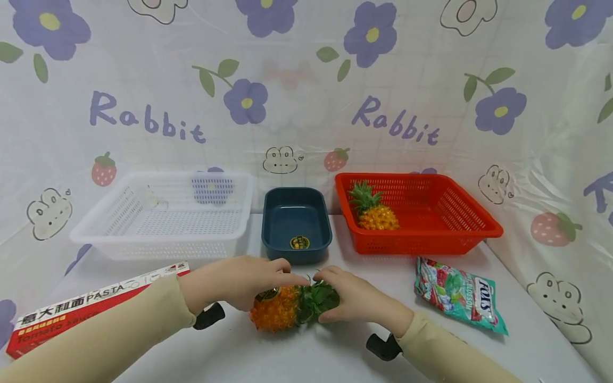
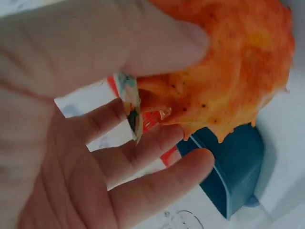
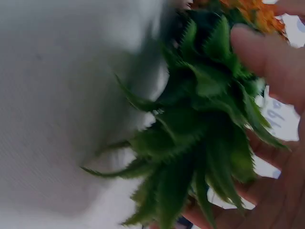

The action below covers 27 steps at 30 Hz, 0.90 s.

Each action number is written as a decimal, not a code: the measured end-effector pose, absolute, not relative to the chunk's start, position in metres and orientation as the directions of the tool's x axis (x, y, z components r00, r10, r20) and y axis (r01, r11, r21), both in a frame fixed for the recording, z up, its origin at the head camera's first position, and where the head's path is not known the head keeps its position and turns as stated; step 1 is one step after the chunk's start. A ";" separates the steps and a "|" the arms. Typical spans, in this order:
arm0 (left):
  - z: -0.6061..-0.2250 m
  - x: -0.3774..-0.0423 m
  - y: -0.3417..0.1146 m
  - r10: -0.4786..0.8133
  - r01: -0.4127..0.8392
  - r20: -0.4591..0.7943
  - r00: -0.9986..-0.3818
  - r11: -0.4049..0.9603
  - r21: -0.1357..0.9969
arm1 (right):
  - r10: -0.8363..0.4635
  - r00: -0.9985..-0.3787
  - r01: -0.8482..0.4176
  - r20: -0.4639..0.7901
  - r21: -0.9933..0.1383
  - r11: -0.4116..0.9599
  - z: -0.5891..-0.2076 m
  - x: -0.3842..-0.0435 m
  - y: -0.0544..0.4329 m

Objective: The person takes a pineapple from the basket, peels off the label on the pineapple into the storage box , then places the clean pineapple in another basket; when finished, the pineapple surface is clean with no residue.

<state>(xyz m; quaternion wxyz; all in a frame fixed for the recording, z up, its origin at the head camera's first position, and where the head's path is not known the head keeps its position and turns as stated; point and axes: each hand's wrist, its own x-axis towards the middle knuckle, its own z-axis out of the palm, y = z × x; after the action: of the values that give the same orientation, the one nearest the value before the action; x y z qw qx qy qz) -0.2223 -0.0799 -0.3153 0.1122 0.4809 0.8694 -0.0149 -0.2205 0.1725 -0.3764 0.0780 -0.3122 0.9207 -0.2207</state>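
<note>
A small orange pineapple (image 1: 275, 309) with a dark label lies sideways near the table's front middle, its green leaf crown (image 1: 317, 302) pointing right. My left hand (image 1: 234, 282) holds the fruit's body, its thumb (image 2: 167, 50) laid on the spiky orange skin (image 2: 228, 71) and some fingers spread on the far side. Around the leaves (image 3: 205, 129) curls my right hand (image 1: 359, 298), thumb near the crown's base and fingers partly hidden behind it. Just beyond the hands stands a dark blue container (image 1: 297, 255) with a gold-and-black label inside.
A white basket (image 1: 163, 247) stands back left. At back right, a red basket (image 1: 421, 242) contains another pineapple (image 1: 378, 215). A red and white pasta box (image 1: 96, 298) lies at left, partly behind my left sleeve. A teal candy bag (image 1: 460, 295) lies at right.
</note>
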 end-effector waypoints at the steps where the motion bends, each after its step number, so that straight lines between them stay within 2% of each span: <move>1: -0.317 -0.221 -0.084 0.820 0.814 -0.192 -0.540 0.566 0.127 | -0.607 -0.794 -0.541 -0.004 -0.451 0.710 -0.378 -0.220 0.172; 5: -0.328 -0.210 -0.099 0.731 0.684 -0.017 -0.683 0.647 0.337 | -0.605 -0.796 -0.553 0.015 -0.424 0.717 -0.379 -0.218 0.171; 8: -0.345 -0.201 -0.106 0.560 0.532 0.135 -0.817 0.643 0.551 | -0.607 -0.795 -0.562 0.021 -0.404 0.722 -0.378 -0.218 0.172; 10: -0.359 -0.195 -0.108 0.425 0.414 0.166 -0.890 0.598 0.686 | -0.608 -0.794 -0.566 0.025 -0.397 0.723 -0.377 -0.218 0.172; 13: -0.378 -0.188 -0.107 0.268 0.222 0.089 -0.959 0.522 0.824 | -0.605 -0.796 -0.565 0.025 -0.391 0.727 -0.378 -0.218 0.172; 15: -0.389 -0.186 -0.105 0.213 0.128 0.024 -0.977 0.489 0.863 | -0.602 -0.798 -0.562 0.025 -0.388 0.730 -0.379 -0.219 0.171; 18: -0.401 -0.186 -0.102 0.180 0.055 -0.027 -0.983 0.437 0.898 | -0.597 -0.802 -0.560 0.027 -0.384 0.734 -0.381 -0.220 0.171; 22: -0.410 -0.186 -0.099 0.172 0.038 -0.032 -0.985 0.386 0.922 | -0.602 -0.798 -0.569 0.036 -0.372 0.733 -0.382 -0.221 0.170; 27: -0.414 -0.192 -0.100 0.178 0.048 -0.024 -0.984 0.390 0.919 | -0.602 -0.798 -0.571 0.037 -0.367 0.734 -0.383 -0.222 0.169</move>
<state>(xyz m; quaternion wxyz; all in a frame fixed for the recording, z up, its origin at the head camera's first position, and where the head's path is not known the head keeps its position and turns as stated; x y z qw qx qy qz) -0.1917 -0.0997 -0.4145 0.0592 0.0677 0.8317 0.5479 -0.2224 0.1688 -0.3827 0.0421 -0.3151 0.9303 -0.1831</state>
